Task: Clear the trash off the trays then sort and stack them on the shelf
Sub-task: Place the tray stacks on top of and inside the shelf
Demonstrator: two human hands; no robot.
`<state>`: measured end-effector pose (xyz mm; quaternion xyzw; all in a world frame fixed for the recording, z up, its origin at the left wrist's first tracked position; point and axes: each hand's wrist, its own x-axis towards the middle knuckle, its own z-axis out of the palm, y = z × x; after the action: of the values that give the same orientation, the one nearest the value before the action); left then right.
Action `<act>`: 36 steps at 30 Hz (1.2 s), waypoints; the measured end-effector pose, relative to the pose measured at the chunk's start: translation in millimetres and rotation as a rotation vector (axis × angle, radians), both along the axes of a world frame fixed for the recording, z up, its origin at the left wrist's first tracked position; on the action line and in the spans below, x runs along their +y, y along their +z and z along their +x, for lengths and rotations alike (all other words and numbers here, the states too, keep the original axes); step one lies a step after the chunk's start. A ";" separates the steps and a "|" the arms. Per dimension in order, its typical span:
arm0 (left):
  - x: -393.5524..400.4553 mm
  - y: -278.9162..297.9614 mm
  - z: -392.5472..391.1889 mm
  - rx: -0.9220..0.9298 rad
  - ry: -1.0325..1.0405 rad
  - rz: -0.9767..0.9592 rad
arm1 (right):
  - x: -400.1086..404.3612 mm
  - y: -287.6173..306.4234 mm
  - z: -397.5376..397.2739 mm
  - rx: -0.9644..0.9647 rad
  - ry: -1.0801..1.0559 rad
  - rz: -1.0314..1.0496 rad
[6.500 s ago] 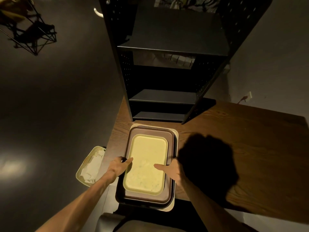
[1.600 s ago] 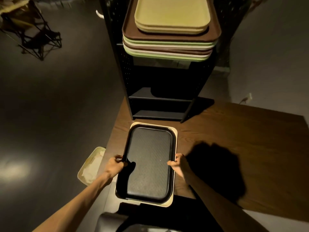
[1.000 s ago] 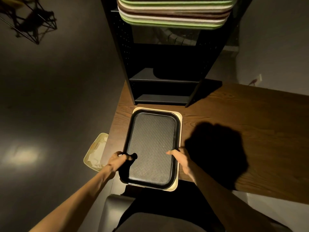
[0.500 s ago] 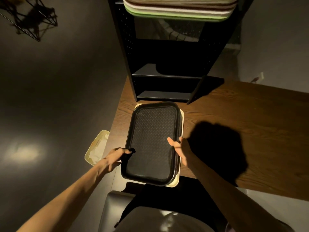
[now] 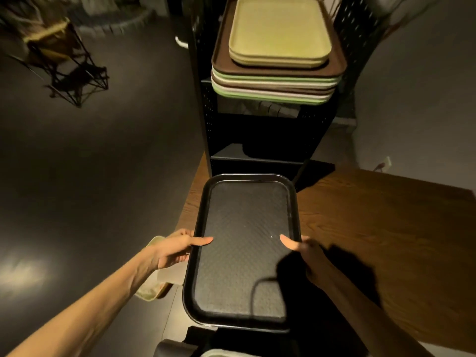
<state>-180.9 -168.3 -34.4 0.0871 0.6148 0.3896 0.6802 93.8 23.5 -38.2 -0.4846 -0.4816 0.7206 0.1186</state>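
Black tray (image 5: 244,251): it is in the lower middle of the frame, long side pointing away from me, its far end close to the foot of the shelf. I hold it by its two long edges. Its textured inside surface is bare, with one tiny pale speck near my right thumb.

Left hand (image 5: 172,249): I grip the left rim of the black tray. The thumb lies on top, pointing inward across the rim, and the fingers are curled under the edge.

Right hand (image 5: 307,252): I grip the right rim in the same way, thumb on top and pointing inward. This hand is in shadow, so I believe the fingers are wrapped below the edge, but I cannot see them clearly.

Shelf (image 5: 206,119): a black metal unit with perforated sides, in the upper middle of the frame, standing at the far left end of the table.

Stack of trays (image 5: 277,81): it sits on an upper level of the shelf. Brown, green and pale trays are in layers, and smaller yellow-green trays (image 5: 279,32) lie on top of them.

Table (image 5: 381,228): brown wood, on the right side of the frame.

Bin (image 5: 152,289): pale, low on the floor, partly hidden behind my left wrist.

Wire-frame object (image 5: 67,65): in the upper left of the frame, on the dark floor.
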 end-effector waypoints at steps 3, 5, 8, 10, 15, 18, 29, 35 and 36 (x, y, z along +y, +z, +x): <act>13.6 25.4 -3.3 0.019 -0.020 0.068 | 12.5 3.0 0.1 0.005 -0.022 0.056; 21.9 33.4 -6.9 0.017 0.004 0.101 | 22.3 14.7 -7.1 -0.007 -0.037 0.074; 31.8 46.2 -2.4 -0.059 0.149 0.163 | 38.2 29.2 -17.2 -0.029 -0.058 0.001; 33.7 49.0 5.3 -0.155 0.222 0.192 | 51.7 25.4 -22.7 -0.027 -0.050 -0.019; 32.0 37.2 17.5 -0.162 0.293 0.118 | 82.9 10.7 -42.1 0.092 -0.047 -0.090; 47.8 41.1 13.7 -0.226 0.441 0.131 | 74.5 41.7 -55.8 0.150 -0.049 -0.150; 102.5 32.1 -4.8 -0.144 0.532 0.132 | 70.7 16.0 -42.3 0.193 0.035 -0.359; 128.3 35.8 -19.5 -0.110 0.422 0.104 | 93.5 9.1 -32.0 0.201 -0.082 -0.387; 131.1 37.3 -23.5 -0.092 0.343 0.068 | 92.7 7.7 -40.2 0.113 -0.002 -0.228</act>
<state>-204.4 -37.1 3.0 -0.0139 0.5752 0.5242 0.6278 53.6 116.2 -30.5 -0.4539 -0.3886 0.7967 0.0905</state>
